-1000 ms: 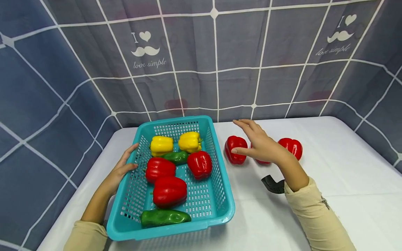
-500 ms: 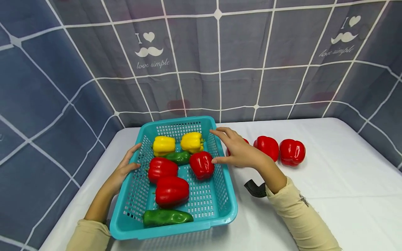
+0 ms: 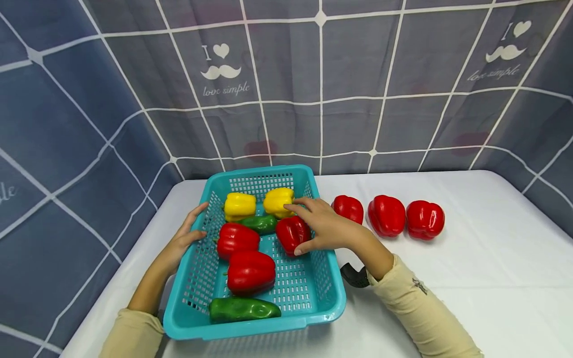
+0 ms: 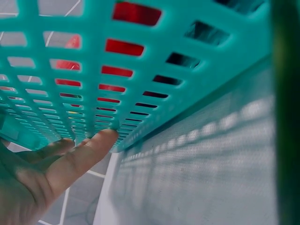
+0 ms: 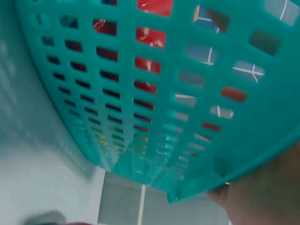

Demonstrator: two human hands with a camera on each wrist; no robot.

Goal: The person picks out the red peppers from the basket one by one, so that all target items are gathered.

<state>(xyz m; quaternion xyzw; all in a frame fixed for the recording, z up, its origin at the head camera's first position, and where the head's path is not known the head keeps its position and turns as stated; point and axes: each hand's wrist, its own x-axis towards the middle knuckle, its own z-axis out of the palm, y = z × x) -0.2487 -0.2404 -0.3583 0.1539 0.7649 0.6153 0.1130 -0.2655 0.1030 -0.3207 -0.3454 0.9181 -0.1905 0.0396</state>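
The spread, apparently empty right hand [image 3: 323, 227] is spanning the red pepper [image 3: 292, 232] inside the basket's [image 3: 250, 328] right side, seemingly readying a grasp, needing to close; the straight-fingered left hand [image 3: 177, 247] is touching its left edge.

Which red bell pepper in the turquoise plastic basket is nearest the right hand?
The red bell pepper lying rightmost in the basket, by the right hand; the other two lie farther left.
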